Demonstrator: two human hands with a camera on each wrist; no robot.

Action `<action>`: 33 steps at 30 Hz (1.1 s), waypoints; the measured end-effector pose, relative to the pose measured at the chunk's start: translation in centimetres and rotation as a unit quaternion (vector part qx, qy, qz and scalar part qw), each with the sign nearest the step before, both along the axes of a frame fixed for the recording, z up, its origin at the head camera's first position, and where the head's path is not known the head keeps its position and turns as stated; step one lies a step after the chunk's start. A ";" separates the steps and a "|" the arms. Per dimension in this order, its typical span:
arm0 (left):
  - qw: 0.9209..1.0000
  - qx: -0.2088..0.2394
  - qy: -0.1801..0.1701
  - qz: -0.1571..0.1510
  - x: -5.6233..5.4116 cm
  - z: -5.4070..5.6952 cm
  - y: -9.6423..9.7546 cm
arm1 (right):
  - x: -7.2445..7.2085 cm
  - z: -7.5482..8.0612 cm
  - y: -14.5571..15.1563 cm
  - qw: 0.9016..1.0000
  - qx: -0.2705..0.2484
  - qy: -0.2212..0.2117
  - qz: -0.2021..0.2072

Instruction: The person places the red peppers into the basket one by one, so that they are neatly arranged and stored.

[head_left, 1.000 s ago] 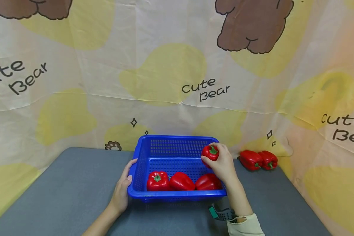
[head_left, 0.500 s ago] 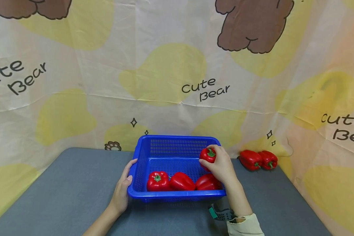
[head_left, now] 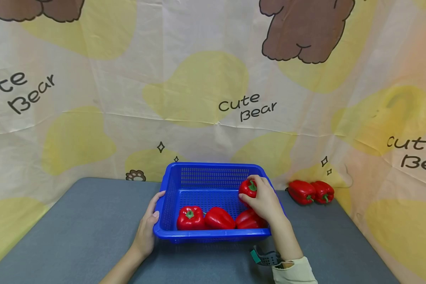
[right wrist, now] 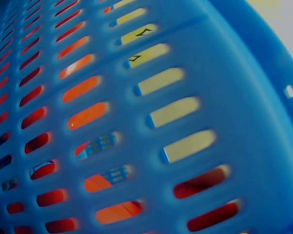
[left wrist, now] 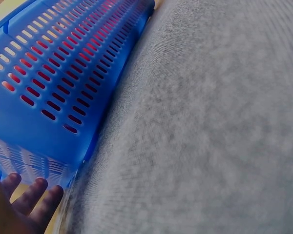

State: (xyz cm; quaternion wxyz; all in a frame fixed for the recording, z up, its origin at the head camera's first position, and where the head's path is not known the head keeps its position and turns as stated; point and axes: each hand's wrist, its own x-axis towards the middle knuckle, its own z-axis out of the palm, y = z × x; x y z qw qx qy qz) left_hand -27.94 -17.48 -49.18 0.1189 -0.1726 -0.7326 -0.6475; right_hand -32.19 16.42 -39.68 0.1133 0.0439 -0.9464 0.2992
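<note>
A red bell pepper (head_left: 247, 188) with a green stem is held between thumb and fingers of my right hand (head_left: 268, 201), over the right back part of the blue plastic basket (head_left: 213, 233). Along the basket's front wall lie three more red peppers: a left one (head_left: 190, 218) with its stem up, a middle one (head_left: 219, 218) on its side, and a right one (head_left: 249, 219) partly behind my right hand. My left hand (head_left: 144, 232) rests against the basket's left side, its fingers (left wrist: 30, 197) fairly straight along the slotted end wall. In the right wrist view the basket wall (right wrist: 185, 73) hides the hand.
Two red peppers (head_left: 310, 192) lie side by side on the grey table (head_left: 92, 232), right of the basket. A printed cloth (head_left: 198, 86) hangs close behind the table. A dark strap with a green part (head_left: 266, 257) is at my right wrist.
My right hand has moved slightly left and down with its pepper, deeper into the basket. My left hand and the other peppers stay where they were.
</note>
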 end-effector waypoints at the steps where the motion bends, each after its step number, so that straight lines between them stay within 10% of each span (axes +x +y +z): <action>1: 1.000 0.000 -0.001 0.000 0.0 0.0 0.0 | 0.0 0.0 0.0 1.000 0.003 0.000 0.004; 33: 1.000 -0.001 0.003 -0.002 -0.1 -0.1 0.0 | -0.1 -0.3 0.0 0.999 0.017 -0.025 0.020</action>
